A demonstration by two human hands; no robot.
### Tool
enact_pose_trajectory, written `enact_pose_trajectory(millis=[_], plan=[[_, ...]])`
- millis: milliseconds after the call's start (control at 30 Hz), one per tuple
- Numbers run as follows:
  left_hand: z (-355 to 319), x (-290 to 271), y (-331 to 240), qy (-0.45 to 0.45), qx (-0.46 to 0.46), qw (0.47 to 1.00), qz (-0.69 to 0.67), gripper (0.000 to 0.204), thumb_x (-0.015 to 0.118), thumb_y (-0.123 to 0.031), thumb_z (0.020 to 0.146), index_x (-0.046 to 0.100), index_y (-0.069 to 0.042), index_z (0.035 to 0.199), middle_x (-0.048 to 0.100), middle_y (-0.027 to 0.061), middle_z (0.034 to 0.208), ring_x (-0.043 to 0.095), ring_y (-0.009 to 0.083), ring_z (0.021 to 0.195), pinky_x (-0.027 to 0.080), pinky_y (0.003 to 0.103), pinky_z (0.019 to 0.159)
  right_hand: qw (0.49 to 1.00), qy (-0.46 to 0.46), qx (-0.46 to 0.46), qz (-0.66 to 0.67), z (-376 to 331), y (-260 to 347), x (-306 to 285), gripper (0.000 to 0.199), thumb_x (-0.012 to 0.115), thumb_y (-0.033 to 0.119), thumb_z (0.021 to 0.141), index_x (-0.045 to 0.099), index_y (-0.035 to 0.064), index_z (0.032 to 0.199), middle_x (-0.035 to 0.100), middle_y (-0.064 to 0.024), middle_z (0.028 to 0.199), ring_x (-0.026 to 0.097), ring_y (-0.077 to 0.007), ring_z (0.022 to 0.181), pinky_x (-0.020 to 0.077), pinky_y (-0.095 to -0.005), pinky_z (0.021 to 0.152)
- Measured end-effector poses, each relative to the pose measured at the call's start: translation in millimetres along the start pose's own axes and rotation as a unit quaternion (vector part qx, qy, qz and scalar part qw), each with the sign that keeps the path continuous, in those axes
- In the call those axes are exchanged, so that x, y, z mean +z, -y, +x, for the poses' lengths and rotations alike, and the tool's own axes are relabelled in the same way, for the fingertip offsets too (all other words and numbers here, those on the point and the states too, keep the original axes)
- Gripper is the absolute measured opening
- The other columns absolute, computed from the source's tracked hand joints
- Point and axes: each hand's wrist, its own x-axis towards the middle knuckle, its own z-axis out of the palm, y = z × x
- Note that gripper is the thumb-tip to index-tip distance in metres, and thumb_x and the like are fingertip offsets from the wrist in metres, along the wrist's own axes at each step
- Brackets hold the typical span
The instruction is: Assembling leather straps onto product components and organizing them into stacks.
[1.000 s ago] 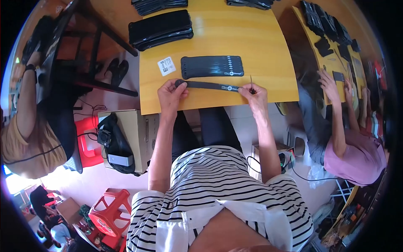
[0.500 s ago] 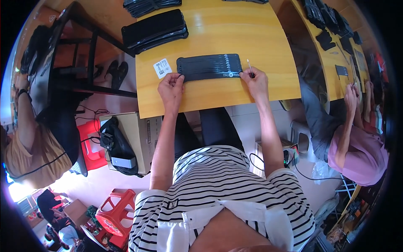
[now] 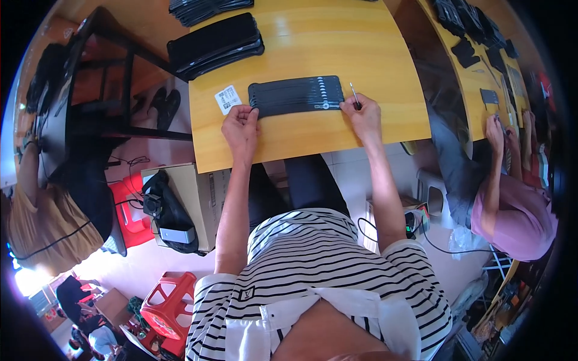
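Yellow wooden table (image 3: 337, 48), one black strap set (image 3: 286, 99)

Set near front edge, one white label (image 3: 227, 99) beside. Left hand (image 3: 241, 133) pinches its left corner; right hand (image 3: 365, 119), fingers closed on one thin-shafted tool (image 3: 353, 92), at right corner. Two black stacks (image 3: 215, 45) far left. Cardboard box (image 3: 206, 207), contents unclear.

The place looked like a small assembly workshop; stacks of flat black straps (image 3: 289, 96) covered part of a wood-grain worktable (image 3: 313, 48); a co-worker (image 3: 518, 210) sat at a neighbouring table (image 3: 472, 93); a red plastic stool (image 3: 167, 310) and a cardboard carton (image 3: 201, 192) stood nearby.
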Motion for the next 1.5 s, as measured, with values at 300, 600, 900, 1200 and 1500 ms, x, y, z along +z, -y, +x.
enact_pose_trajectory(millis=[300, 600, 900, 1200, 1500], plan=[[0, 2, -2, -0.006, -0.006, 1.000, 0.007, 0.009, 0.063, -0.006, 0.083, 0.057, 0.001, 0.084, 0.056, 0.0026, 0.068, 0.050, 0.0060, 0.048, 0.042, 0.020, 0.042, 0.999, 0.003, 0.017, -0.031, 1, 0, 0, 0.015, 0.070, 0.016, 0.074, 0.063, 0.0024, 0.072, 0.056, -0.0045, 0.055, 0.051, -0.0139, 0.051, 0.0397, -0.0304, 0.050], [2, 2, -1, -0.007, -0.004, 1.000, 0.016, 0.011, 0.064, -0.008, 0.083, 0.056, 0.000, 0.084, 0.056, 0.0018, 0.068, 0.049, 0.0063, 0.047, 0.040, 0.019, 0.041, 0.998, -0.001, 0.028, -0.047, 2, -1, 2, 0.015, 0.070, 0.017, 0.074, 0.064, 0.0027, 0.072, 0.058, -0.0063, 0.057, 0.055, -0.0172, 0.052, 0.0418, -0.0323, 0.051], [3, 0, 2, -0.015, 0.000, 0.999, 0.041, 0.010, 0.064, -0.008, 0.082, 0.057, -0.001, 0.083, 0.055, 0.0012, 0.065, 0.049, 0.0061, 0.045, 0.040, 0.019, 0.039, 0.996, -0.007, 0.027, -0.080, 0, 1, 6, 0.016, 0.069, 0.019, 0.074, 0.064, 0.0044, 0.072, 0.060, -0.0070, 0.059, 0.058, -0.0201, 0.055, 0.0434, -0.0343, 0.053], [5, 4, -2, -0.035, 0.002, 0.999, 0.040, 0.011, 0.066, -0.005, 0.079, 0.057, 0.002, 0.079, 0.055, 0.0052, 0.060, 0.051, 0.0098, 0.044, 0.041, 0.024, 0.040, 0.993, -0.003, 0.031, -0.113, 3, 6, 4, 0.016, 0.069, 0.020, 0.074, 0.063, 0.0052, 0.072, 0.061, -0.0073, 0.061, 0.060, -0.0232, 0.058, 0.0448, -0.0363, 0.055], [5, 4, 6, -0.043, 0.025, 0.996, 0.077, 0.010, 0.064, -0.005, 0.081, 0.055, 0.000, 0.081, 0.055, 0.0031, 0.064, 0.048, 0.0073, 0.044, 0.039, 0.021, 0.039, 0.991, -0.006, 0.041, -0.125, -1, 14, 5, 0.016, 0.070, 0.020, 0.073, 0.062, 0.0060, 0.071, 0.061, -0.0070, 0.061, 0.060, -0.0241, 0.059, 0.0457, -0.0371, 0.057]])
